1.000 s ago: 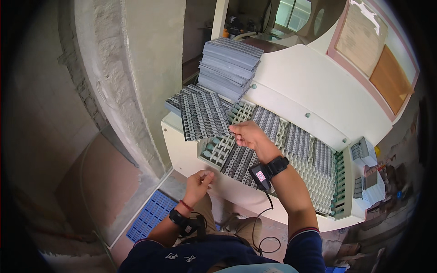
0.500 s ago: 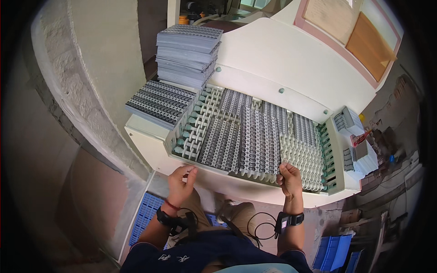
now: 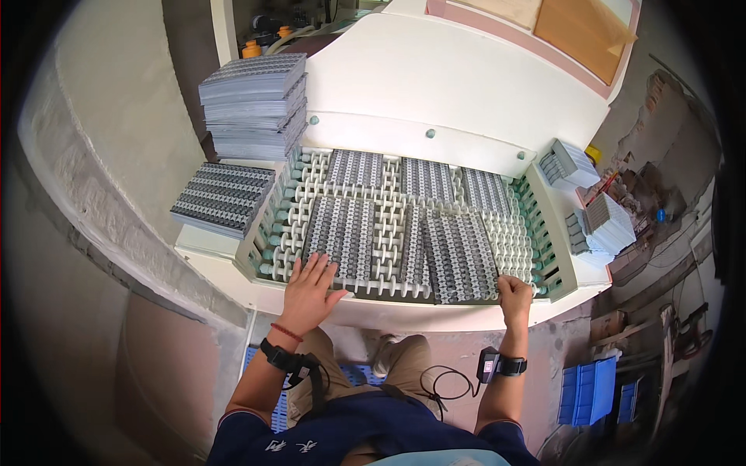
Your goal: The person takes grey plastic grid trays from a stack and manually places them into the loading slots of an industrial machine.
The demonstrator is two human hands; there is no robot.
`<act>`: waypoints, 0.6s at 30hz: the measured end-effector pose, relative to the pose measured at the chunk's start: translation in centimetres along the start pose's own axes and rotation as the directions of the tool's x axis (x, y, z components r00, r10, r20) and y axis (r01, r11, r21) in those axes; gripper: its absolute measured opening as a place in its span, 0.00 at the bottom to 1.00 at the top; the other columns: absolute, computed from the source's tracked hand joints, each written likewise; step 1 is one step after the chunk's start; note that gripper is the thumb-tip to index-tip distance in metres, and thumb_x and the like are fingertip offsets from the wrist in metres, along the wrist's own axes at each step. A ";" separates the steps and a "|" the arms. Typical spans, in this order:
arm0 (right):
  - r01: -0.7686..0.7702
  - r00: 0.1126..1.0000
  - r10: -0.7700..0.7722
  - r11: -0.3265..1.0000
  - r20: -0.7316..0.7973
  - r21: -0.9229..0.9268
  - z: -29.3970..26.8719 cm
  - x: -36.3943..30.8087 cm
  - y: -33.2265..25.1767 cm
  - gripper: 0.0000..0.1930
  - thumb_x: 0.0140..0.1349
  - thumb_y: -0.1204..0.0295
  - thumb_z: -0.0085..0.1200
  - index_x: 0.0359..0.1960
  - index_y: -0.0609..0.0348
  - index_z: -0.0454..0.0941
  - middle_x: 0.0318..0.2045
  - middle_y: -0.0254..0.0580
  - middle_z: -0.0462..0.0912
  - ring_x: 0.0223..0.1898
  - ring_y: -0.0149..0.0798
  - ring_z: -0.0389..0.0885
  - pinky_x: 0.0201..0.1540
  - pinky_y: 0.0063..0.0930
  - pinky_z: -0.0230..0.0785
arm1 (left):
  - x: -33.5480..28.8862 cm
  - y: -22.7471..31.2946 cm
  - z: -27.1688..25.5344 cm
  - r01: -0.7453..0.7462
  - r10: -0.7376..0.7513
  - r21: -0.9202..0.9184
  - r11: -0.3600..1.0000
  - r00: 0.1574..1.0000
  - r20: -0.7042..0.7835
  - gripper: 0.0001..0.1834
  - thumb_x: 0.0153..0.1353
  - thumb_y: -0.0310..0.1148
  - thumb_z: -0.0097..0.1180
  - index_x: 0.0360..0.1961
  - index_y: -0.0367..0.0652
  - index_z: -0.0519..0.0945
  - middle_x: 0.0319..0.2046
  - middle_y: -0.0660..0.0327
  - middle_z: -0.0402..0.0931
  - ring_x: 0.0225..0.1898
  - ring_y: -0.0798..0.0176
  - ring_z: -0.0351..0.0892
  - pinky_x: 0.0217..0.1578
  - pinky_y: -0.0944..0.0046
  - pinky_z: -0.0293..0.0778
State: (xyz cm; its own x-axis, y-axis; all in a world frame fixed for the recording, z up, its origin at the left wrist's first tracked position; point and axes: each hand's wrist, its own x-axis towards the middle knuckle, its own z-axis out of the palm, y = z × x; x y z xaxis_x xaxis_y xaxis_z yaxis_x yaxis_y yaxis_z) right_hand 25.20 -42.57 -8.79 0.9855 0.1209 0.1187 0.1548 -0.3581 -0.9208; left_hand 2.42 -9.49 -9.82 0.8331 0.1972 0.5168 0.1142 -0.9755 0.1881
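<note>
A white conveyor machine carries grey circuit board panels with dark, repeating patterns on its rollers (image 3: 387, 241). My left hand (image 3: 309, 293) is open, its spread fingers resting over the near edge of the left front panel (image 3: 340, 229). My right hand (image 3: 515, 299) is closed at the near right corner of a slanted circuit board panel (image 3: 460, 256), seemingly pinching it. That slanted panel partly covers another panel (image 3: 413, 248) under its left side. Three more panels, among them a middle one (image 3: 427, 180), lie in a row farther in, by the machine's hood.
A tall stack of panels (image 3: 252, 109) stands at the back left, with a lower stack (image 3: 223, 194) nearer me. Small bundles of pale parts (image 3: 608, 223) sit on the machine's right ledge. Blue bins (image 3: 587, 392) are on the floor at right.
The left hand has opened and moved onto the left panel. The right hand has moved right with the slanted panel, uncovering part of another panel and bare rollers. The head view has shifted too.
</note>
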 end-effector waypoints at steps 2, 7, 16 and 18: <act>-0.066 0.997 0.067 0.998 -0.043 0.019 -2.5 1.0 1.6 0.10 0.54 0.73 0.54 0.30 0.70 0.79 0.13 0.33 0.73 0.15 0.23 0.66 0.18 0.20 0.58 | 0.2 0.1 0.0 -0.003 0.003 0.000 1.000 1.000 0.013 0.26 0.53 0.45 0.56 0.47 0.37 0.73 0.51 0.49 0.69 0.57 0.47 0.63 0.58 0.48 0.54; 0.160 0.950 -0.267 0.861 -0.162 -0.484 -5.7 2.2 4.4 0.12 0.48 0.72 0.59 0.34 0.66 0.79 0.25 0.45 0.78 0.28 0.39 0.74 0.33 0.31 0.66 | 3.4 3.4 -0.2 -0.133 0.137 -0.110 0.985 0.990 0.029 0.28 0.53 0.47 0.56 0.49 0.37 0.72 0.53 0.49 0.67 0.59 0.48 0.60 0.60 0.49 0.52; 0.552 0.801 -0.560 0.559 0.209 -0.619 0.4 -0.5 0.7 0.23 0.47 0.59 0.61 0.44 0.58 0.76 0.47 0.51 0.73 0.52 0.54 0.68 0.56 0.45 0.57 | 8.1 10.9 6.2 -0.385 0.435 -0.214 0.898 0.853 0.289 0.36 0.57 0.57 0.45 0.58 0.41 0.63 0.61 0.48 0.54 0.65 0.49 0.48 0.62 0.50 0.46; 0.527 0.825 -0.528 0.592 0.201 -0.610 0.2 0.1 1.1 0.23 0.47 0.58 0.61 0.44 0.58 0.76 0.48 0.51 0.73 0.53 0.54 0.68 0.57 0.46 0.56 | 8.0 11.1 6.9 -0.383 0.417 -0.164 0.909 0.834 0.362 0.38 0.57 0.60 0.43 0.60 0.42 0.60 0.61 0.46 0.54 0.64 0.47 0.48 0.62 0.50 0.45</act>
State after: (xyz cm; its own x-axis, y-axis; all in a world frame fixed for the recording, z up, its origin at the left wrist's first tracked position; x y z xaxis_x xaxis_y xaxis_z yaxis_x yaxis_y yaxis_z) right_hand 25.48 -42.79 -9.87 0.7175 0.4748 0.5096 0.6531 -0.7128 -0.2555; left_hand 14.13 -19.37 -9.35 0.9381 -0.2773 0.2074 -0.3040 -0.9463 0.1102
